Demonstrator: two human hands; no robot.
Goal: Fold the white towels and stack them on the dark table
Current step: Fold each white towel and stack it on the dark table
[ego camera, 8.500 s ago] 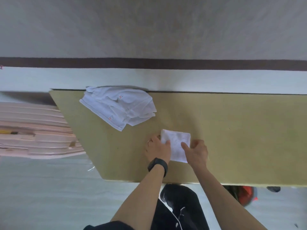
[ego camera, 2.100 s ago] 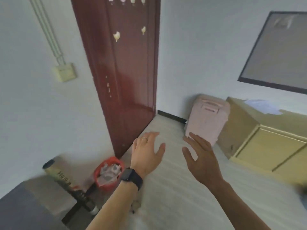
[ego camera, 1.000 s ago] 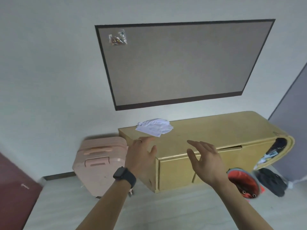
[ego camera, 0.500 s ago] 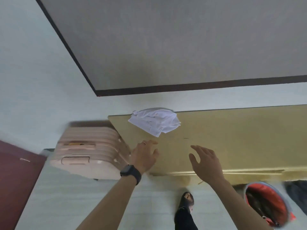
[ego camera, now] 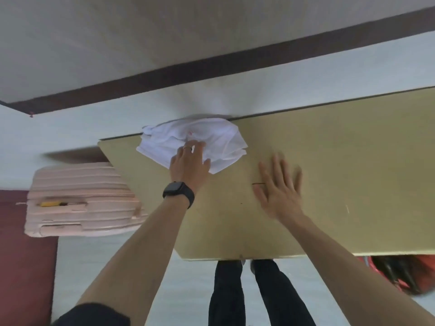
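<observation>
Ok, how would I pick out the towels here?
Find the long tan cabinet top against the wall. At its far left corner, near the pink suitcase, lies a crumpled heap of white towels, touched by the left hand. Nothing else on it is cloth.

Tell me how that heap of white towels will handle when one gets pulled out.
Likely floppy: the towel heap lies crumpled in soft folds, so a lifted one should drape. Probably light, since the cloth looks thin. Layers overlap, so neighbours may drag along the cabinet top.
</observation>
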